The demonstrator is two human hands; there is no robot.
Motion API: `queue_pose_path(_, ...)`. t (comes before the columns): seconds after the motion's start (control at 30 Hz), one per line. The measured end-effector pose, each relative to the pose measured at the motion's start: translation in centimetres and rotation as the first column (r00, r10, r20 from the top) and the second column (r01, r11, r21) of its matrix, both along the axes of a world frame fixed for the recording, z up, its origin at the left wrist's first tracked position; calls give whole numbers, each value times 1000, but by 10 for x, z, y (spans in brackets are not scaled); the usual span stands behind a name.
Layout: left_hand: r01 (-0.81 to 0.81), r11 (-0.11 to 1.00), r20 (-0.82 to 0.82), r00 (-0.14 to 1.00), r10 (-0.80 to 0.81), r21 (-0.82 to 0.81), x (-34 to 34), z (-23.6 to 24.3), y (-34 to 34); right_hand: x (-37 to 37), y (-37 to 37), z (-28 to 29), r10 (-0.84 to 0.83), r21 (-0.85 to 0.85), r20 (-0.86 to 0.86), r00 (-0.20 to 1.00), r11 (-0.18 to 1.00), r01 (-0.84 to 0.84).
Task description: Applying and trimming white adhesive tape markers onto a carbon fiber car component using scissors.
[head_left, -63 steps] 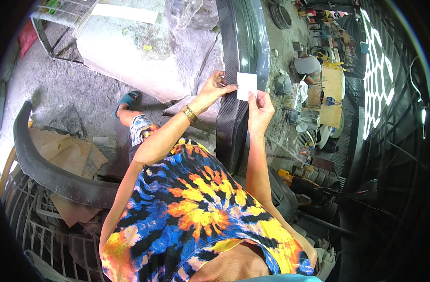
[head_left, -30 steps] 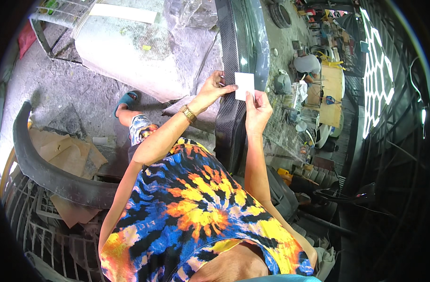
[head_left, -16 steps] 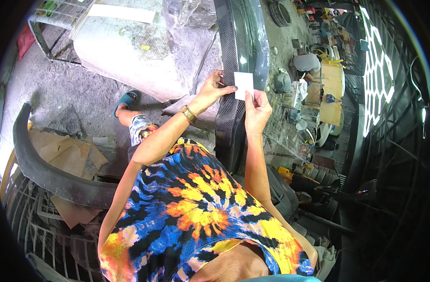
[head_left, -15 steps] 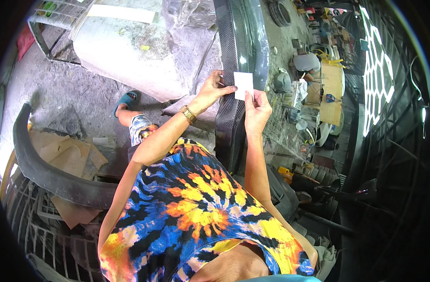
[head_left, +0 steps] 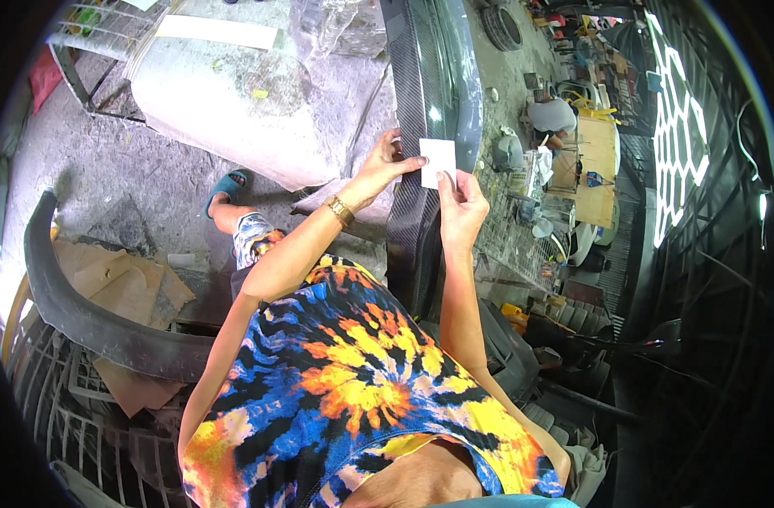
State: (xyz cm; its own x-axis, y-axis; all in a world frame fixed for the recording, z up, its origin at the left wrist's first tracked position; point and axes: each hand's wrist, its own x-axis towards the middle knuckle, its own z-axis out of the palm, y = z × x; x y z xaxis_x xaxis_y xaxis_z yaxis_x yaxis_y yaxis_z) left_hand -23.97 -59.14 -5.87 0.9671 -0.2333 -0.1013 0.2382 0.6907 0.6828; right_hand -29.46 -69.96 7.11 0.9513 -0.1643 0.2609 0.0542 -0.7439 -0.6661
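Note:
A long, dark carbon-fibre panel (head_left: 414,102) with a woven pattern and glossy side runs away from me. Against its surface lies a small white card (head_left: 438,161). My left hand (head_left: 385,168) is closed on the panel's left edge, its thumb reaching across the weave to the card's left side; some of its fingertips are hidden. At the card's lower right, my right hand (head_left: 463,207) pinches it, with the thumb on its face and the other fingers partly hidden. A gold watch (head_left: 338,208) is on my left wrist.
Left of the panel stands a pale covered surface (head_left: 234,110) with a white strip (head_left: 217,32) on it. A curved black trim piece (head_left: 99,317) lies at lower left over wire racks. Farther right, a person (head_left: 553,117) is beside a wooden table (head_left: 594,169); a tyre (head_left: 501,27) lies beyond.
The card and my right hand appear slightly nearer to me along the panel. My left hand keeps nearly the same place. The whole view has shifted a little.

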Motion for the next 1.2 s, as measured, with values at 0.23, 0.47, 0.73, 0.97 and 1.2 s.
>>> queue_pose_path(0.23, 80, 955, -137, 983, -123, -285, 15, 5, 2, -6, 1, 19, -25, 25, 41, 999, 999, 24)
queue_pose_path(0.47, 119, 877, -26, 989, -148, -465, 13, 5, -1, -17, -11, 26, -56, 54, 64, 996, 997, 52)
queue_pose_path(0.73, 97, 858, -68, 986, -151, -504, 13, 13, -1, -27, -21, 32, -99, 91, 36, 994, 991, 96)
queue_pose_path(0.97, 96, 914, -1, 994, -105, -395, -2, 17, -3, -27, -28, 37, -122, 164, 35, 992, 980, 115)
queue_pose_path(1.2, 177, 956, 19, 984, -177, -236, -18, -1, -11, -24, -33, 53, -144, 211, 55, 988, 969, 129)
